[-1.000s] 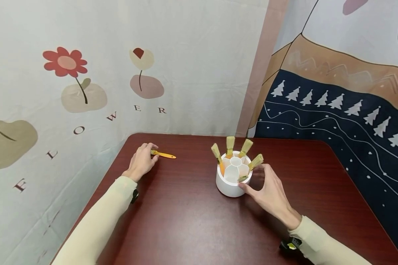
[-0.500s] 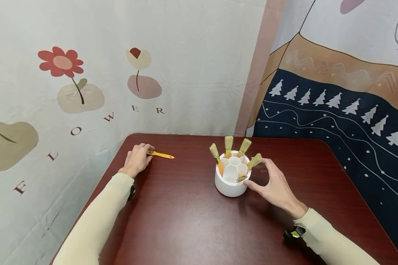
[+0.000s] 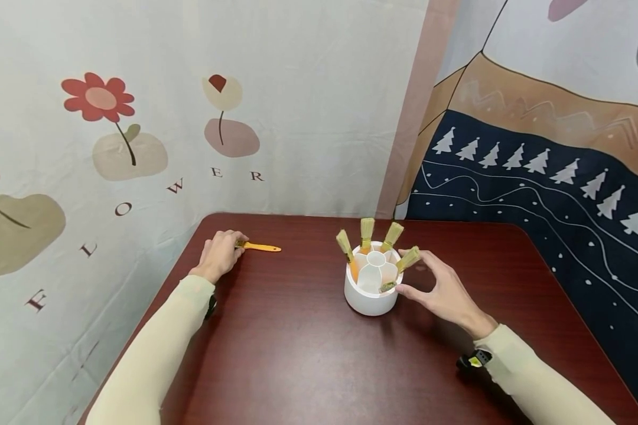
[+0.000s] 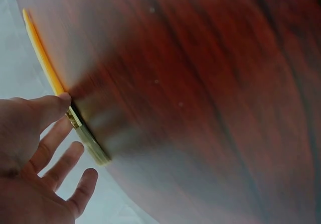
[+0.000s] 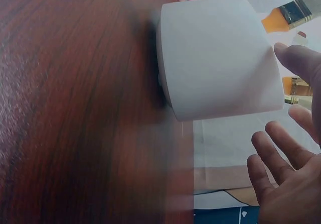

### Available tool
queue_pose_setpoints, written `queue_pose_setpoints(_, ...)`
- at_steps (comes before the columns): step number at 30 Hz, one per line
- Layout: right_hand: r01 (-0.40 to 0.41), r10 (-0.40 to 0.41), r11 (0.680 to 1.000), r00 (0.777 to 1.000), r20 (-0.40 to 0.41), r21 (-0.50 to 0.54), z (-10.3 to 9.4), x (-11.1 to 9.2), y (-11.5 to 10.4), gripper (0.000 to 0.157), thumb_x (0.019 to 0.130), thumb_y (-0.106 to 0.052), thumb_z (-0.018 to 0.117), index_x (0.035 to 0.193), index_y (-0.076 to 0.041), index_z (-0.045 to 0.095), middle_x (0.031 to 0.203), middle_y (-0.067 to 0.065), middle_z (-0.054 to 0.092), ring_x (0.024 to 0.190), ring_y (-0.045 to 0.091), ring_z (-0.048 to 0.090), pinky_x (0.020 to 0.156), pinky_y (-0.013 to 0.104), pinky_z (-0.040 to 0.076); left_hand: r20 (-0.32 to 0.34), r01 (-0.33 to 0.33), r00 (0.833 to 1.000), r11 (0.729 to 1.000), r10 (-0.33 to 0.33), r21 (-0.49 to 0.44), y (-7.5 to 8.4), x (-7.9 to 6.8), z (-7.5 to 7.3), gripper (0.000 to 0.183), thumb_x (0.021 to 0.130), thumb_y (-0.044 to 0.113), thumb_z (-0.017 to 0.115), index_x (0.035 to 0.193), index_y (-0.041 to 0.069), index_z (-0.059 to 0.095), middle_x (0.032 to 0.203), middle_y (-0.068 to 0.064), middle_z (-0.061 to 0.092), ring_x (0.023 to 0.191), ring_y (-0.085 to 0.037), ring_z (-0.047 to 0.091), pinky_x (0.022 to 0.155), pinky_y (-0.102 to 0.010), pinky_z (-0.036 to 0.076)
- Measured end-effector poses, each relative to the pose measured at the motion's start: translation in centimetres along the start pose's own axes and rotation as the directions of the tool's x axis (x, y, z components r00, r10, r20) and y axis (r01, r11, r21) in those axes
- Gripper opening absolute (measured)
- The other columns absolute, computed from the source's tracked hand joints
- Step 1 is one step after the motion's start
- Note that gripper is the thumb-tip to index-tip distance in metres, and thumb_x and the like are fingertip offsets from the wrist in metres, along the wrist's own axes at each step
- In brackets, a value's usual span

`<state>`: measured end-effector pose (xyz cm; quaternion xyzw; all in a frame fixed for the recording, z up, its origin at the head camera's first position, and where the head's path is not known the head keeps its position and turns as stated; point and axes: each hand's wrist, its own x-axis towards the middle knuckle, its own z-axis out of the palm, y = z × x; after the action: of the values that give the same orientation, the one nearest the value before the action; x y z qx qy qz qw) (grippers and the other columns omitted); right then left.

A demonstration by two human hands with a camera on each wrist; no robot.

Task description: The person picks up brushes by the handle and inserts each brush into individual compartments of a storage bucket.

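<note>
A yellow-handled paintbrush point(image 3: 263, 247) lies at the far left of the table. My left hand point(image 3: 220, 254) pinches it between thumb and forefinger around its metal collar; the other fingers are spread in the left wrist view, where pale bristles point(image 4: 95, 147) show past them. A round white brush holder point(image 3: 371, 302) with petal-shaped compartments stands upright right of centre. Several bristle brushes point(image 3: 367, 230) stick up from it, bristles uppermost. Beside its right side is my right hand point(image 3: 446, 292), fingers apart, gripping nothing. The thumb is close to the rim; whether it touches I cannot tell.
The dark red-brown table point(image 3: 298, 366) has rounded far corners. Behind it hangs a pale flower-printed cloth point(image 3: 319, 118), and to the right a navy cloth with white trees point(image 3: 510, 195).
My left hand has closed its thumb and forefinger on the paintbrush, which has shifted slightly. My right hand has loosened and moved a little to the right, away from the holder.
</note>
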<state>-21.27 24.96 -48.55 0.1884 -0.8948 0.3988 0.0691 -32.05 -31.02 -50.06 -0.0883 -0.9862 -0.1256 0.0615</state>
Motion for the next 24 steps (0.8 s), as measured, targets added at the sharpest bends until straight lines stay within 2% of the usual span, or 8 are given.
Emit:
queue_pose_setpoints(5,0.008,-0.008,1.0,1.0,0.011,0.014,-0.08,0.18,0.13,0.077,0.098,-0.044,0.096,0.166,-0.03,0.061,0.159,-0.004,0.072,0.139,0.025,0.074,0.116,0.058,0.063,-0.003,-0.001,1.0,1.0,0.001,0.0,-0.08,-0.03,0.04,0.03,0.113,0.01,0.077,0.141,0.003,0.078,0.144,-0.024,0.077,0.137,-0.052,0.066,0.11,-0.074,0.055)
queue_pose_setpoints(11,0.004,-0.005,0.999,1.0,0.024,0.034,-0.12,0.23,0.37,0.074,0.099,-0.044,0.096,0.164,-0.029,0.063,0.157,0.0,0.074,0.141,0.036,0.073,0.118,0.07,0.06,-0.002,-0.002,1.0,1.0,0.002,0.003,-0.18,-0.04,0.15,0.027,0.113,0.011,0.077,0.139,0.003,0.08,0.139,-0.024,0.078,0.133,-0.052,0.068,0.108,-0.074,0.056)
queue_pose_setpoints(16,-0.026,0.025,0.999,0.999,0.035,0.022,-0.23,0.14,0.45,0.074,0.1,-0.045,0.095,0.164,-0.026,0.063,0.156,0.006,0.074,0.148,0.04,0.069,0.124,0.077,0.052,0.006,0.01,1.0,1.0,-0.01,0.006,-0.1,-0.06,0.11,0.027,0.113,0.012,0.077,0.138,0.003,0.08,0.139,-0.023,0.078,0.134,-0.052,0.068,0.109,-0.074,0.055)
queue_pose_setpoints(24,-0.061,0.061,0.998,0.997,0.045,0.009,-0.41,-0.01,0.26,0.075,0.102,-0.046,0.093,0.166,-0.021,0.062,0.157,0.012,0.074,0.153,0.043,0.065,0.127,0.081,0.046,0.009,0.016,1.0,1.0,-0.016,0.002,0.02,-0.3,-0.3,0.026,0.115,0.013,0.075,0.137,0.001,0.078,0.138,-0.025,0.076,0.133,-0.051,0.071,0.108,-0.073,0.056)
